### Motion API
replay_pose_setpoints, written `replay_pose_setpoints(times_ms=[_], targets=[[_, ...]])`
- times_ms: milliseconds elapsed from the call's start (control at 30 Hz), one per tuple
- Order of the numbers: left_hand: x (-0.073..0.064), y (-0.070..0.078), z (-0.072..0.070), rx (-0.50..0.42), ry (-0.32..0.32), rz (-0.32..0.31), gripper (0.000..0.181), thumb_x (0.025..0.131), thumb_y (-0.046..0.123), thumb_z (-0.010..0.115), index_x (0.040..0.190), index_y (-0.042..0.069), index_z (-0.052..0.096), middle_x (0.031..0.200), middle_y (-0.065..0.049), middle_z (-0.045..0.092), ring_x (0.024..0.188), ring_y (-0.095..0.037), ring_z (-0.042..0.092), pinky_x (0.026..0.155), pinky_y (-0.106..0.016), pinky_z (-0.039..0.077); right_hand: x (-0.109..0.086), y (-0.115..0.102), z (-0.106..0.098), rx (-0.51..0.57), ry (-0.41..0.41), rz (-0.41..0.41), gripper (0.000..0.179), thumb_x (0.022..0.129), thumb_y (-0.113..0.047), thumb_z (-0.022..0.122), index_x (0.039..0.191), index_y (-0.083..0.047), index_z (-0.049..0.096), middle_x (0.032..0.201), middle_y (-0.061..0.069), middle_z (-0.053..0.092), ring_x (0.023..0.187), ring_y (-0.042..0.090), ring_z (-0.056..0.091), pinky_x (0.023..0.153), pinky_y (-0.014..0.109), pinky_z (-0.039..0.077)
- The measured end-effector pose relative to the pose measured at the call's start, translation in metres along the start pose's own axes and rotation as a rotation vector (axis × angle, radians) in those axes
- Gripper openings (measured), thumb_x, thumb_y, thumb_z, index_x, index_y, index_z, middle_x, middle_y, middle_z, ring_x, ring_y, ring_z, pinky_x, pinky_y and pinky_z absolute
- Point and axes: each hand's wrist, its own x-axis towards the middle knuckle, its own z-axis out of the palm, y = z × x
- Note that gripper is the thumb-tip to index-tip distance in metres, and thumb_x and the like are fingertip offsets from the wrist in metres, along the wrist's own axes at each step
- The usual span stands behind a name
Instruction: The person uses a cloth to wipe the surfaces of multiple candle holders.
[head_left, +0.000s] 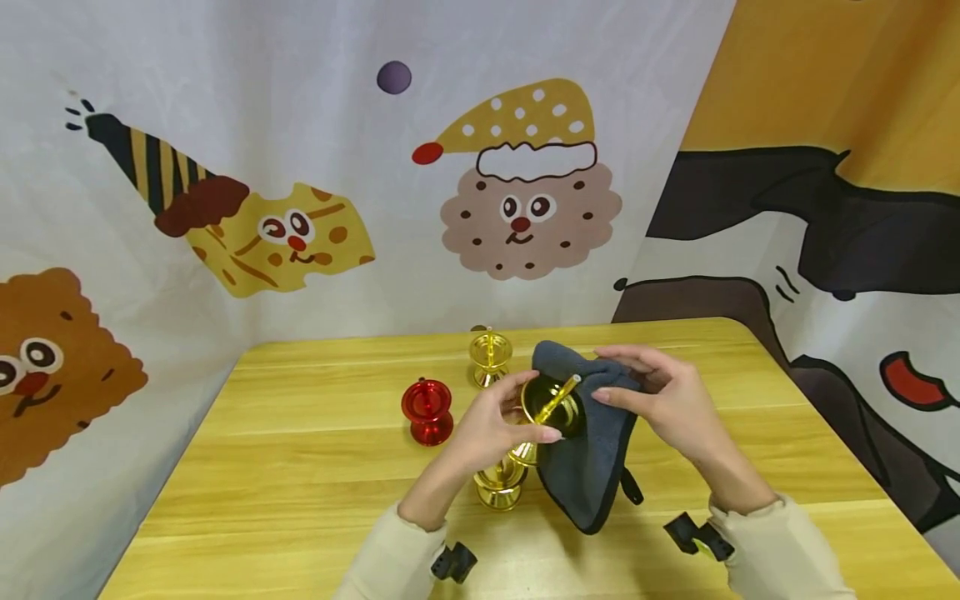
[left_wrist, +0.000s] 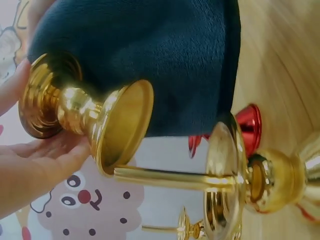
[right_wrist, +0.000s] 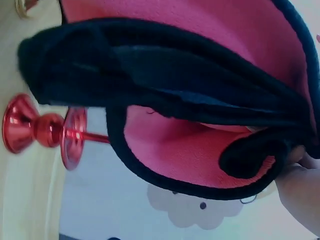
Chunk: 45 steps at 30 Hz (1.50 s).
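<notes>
My left hand grips a shiny gold candle holder, its cup tilted towards me with a thin rod at its centre. Behind and beside the cup hangs a dark grey cloth, which my right hand pinches near its upper right edge. In the right wrist view the cloth's other side is pinkish red with a dark border. Just below the held piece, a second gold candle holder stands upright on the table, partly covered in the head view.
A red candle holder stands to the left on the wooden table. Another gold one is near the back edge. A printed cartoon curtain hangs behind the table. A black loop shows beside the cloth.
</notes>
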Motion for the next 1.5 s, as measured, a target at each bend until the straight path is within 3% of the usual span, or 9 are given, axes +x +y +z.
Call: replay_pose_setpoints(times_ms=[200, 333, 533, 833, 1300, 1433, 1500], targets=[[0.003, 0.002, -0.001, -0.119, -0.011, -0.014, 0.071, 0.078, 0.014, 0.074, 0.138, 0.009, 0.038, 0.136, -0.011, 0.042, 0.119, -0.026, 0.045, 0.098, -0.038, 0.039, 0.002, 0.005, 0.003, -0.083, -0.125, -0.047, 0.044, 0.078, -0.007, 0.071, 0.12, -0.006, 0.058, 0.107, 0.01, 0.064, 0.081, 0.013, 0.062, 0.063, 0.026, 0.053], [0.005, 0.001, 0.0, -0.092, 0.012, -0.027, 0.065, 0.079, 0.015, 0.072, 0.135, 0.008, 0.039, 0.129, -0.011, 0.048, 0.119, -0.028, 0.045, 0.099, -0.042, 0.036, 0.003, 0.01, 0.011, -0.175, -0.164, -0.067, 0.048, 0.076, -0.003, 0.072, 0.122, -0.006, 0.057, 0.109, 0.01, 0.062, 0.085, 0.017, 0.061, 0.063, 0.024, 0.051], [0.007, -0.003, 0.002, -0.033, 0.009, -0.007, 0.06, 0.082, 0.017, 0.069, 0.134, 0.007, 0.04, 0.127, -0.012, 0.05, 0.12, -0.028, 0.044, 0.1, -0.043, 0.035, 0.007, 0.016, 0.02, -0.235, -0.172, -0.067, 0.05, 0.073, 0.001, 0.074, 0.12, -0.008, 0.059, 0.103, 0.007, 0.063, 0.064, 0.011, 0.051, 0.051, 0.023, 0.043], [0.013, -0.005, 0.004, 0.035, -0.037, 0.05, 0.062, 0.082, 0.014, 0.069, 0.135, 0.001, 0.038, 0.128, -0.011, 0.05, 0.118, -0.026, 0.047, 0.094, -0.035, 0.042, 0.008, 0.026, 0.025, -0.141, -0.164, -0.002, 0.043, 0.074, -0.001, 0.073, 0.115, -0.008, 0.061, 0.107, 0.008, 0.063, 0.066, 0.014, 0.054, 0.052, 0.024, 0.043], [0.013, 0.001, 0.001, 0.353, -0.019, 0.131, 0.066, 0.08, 0.021, 0.071, 0.134, -0.001, 0.04, 0.118, -0.013, 0.056, 0.104, -0.023, 0.053, 0.088, -0.037, 0.045, 0.002, 0.034, 0.021, 0.014, -0.088, -0.035, 0.035, 0.077, -0.004, 0.072, 0.11, -0.005, 0.062, 0.104, 0.01, 0.065, 0.082, 0.012, 0.062, 0.062, 0.026, 0.051], [0.013, 0.001, 0.002, 0.378, 0.004, 0.139, 0.067, 0.079, 0.021, 0.072, 0.133, -0.002, 0.04, 0.113, -0.012, 0.058, 0.097, -0.02, 0.054, 0.083, -0.033, 0.046, 0.001, 0.031, 0.015, 0.032, -0.049, -0.017, 0.034, 0.077, -0.005, 0.072, 0.109, -0.005, 0.063, 0.1, 0.008, 0.067, 0.076, 0.012, 0.061, 0.06, 0.026, 0.051], [0.013, 0.001, 0.002, 0.347, 0.011, 0.141, 0.067, 0.078, 0.02, 0.073, 0.133, -0.002, 0.041, 0.112, -0.011, 0.058, 0.095, -0.02, 0.055, 0.081, -0.032, 0.047, 0.0, 0.027, 0.01, 0.048, -0.036, 0.003, 0.034, 0.077, -0.006, 0.072, 0.11, -0.004, 0.062, 0.098, 0.006, 0.067, 0.076, 0.013, 0.062, 0.061, 0.025, 0.051]])
